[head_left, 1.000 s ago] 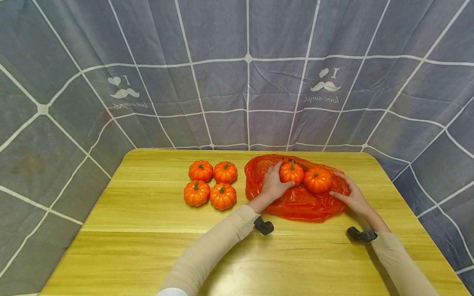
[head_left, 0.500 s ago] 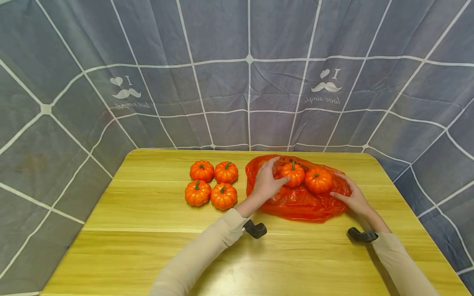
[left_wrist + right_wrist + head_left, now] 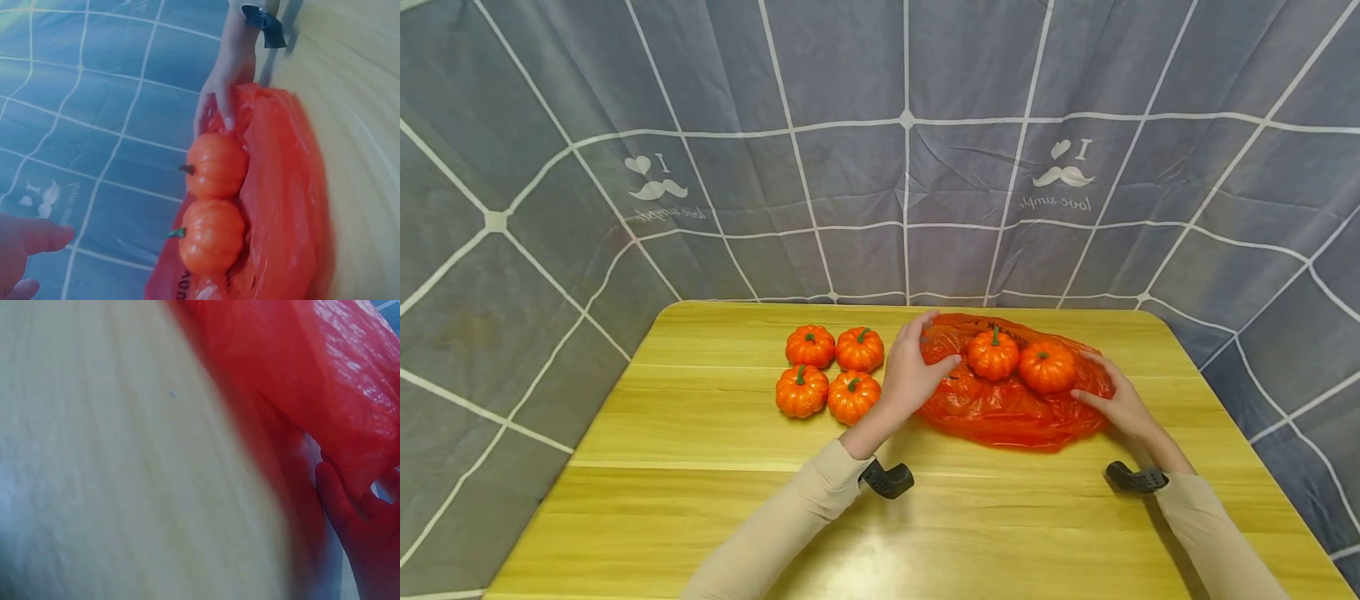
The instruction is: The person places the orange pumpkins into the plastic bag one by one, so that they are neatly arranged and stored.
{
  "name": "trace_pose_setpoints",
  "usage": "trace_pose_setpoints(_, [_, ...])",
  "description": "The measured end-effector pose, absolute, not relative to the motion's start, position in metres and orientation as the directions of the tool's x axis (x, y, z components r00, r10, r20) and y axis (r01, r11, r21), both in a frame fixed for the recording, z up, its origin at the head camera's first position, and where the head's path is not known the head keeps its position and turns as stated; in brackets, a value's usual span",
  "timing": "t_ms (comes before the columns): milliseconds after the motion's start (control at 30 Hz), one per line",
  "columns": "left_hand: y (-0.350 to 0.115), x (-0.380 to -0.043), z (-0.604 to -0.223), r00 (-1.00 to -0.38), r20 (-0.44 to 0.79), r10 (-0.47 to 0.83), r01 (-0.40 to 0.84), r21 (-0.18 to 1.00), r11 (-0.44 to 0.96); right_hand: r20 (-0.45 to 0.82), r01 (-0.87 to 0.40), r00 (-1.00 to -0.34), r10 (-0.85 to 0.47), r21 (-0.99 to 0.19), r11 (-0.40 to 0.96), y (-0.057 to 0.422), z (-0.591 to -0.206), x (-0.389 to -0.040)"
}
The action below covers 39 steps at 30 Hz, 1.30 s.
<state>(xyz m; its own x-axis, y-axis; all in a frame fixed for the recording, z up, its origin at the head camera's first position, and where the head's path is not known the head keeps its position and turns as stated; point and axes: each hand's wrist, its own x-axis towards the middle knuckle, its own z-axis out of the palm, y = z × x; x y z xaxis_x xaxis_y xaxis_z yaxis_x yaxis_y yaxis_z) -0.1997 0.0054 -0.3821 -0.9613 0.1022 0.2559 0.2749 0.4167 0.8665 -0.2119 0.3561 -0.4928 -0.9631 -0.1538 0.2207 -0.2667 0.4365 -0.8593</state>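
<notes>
A crumpled red plastic bag [image 3: 1000, 421] lies on the table's right part. Two small orange pumpkins sit side by side on it: one with a green stem [image 3: 993, 357], the other with a short stem [image 3: 1047, 368]. My left hand [image 3: 908, 375] is over the bag's left edge, thumb and fingers apart, with nothing between them. At the bag's right end, my right hand [image 3: 1122, 407] touches the plastic, thumb spread from the fingers. In the right wrist view, loose red film [image 3: 356, 425] hangs by the thumb and covers part of the fingers.
Several more orange pumpkins [image 3: 801, 392] stand in a close cluster left of my left hand. Behind the wooden table [image 3: 700, 467] hangs a grey curtain [image 3: 850, 183] with white lines, which also runs along both sides.
My left hand has let go of the green-stemmed pumpkin and moved left across the bag to its edge. The right hand and both pumpkins on the bag stay in place.
</notes>
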Motion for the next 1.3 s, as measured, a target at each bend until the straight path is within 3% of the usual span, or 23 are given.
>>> trace_pose_setpoints(233, [-0.021,-0.195,-0.376,-0.958,0.285,0.038,0.279,0.889,0.363,0.229,-0.277,-0.960,-0.160,-0.854,0.440,0.356,-0.492,-0.212])
trace_pose_setpoints(633, [-0.063,-0.193,-0.378,-0.958,0.285,-0.034,0.248,0.882,0.401,0.230,-0.279,-0.959,-0.165,-0.862,0.423,0.356,-0.492,-0.211])
trace_pose_setpoints(1000, [-0.101,-0.196,-0.388,-0.946,0.324,-0.008,0.307,0.901,0.306,0.239,-0.291,-0.955,-0.174,-0.865,0.409,0.354,-0.491,-0.211])
trace_pose_setpoints(1300, [-0.131,-0.196,-0.398,-0.951,0.308,-0.026,0.277,0.888,0.367,0.233,-0.284,-0.958,-0.169,-0.869,0.406,0.353,-0.491,-0.211])
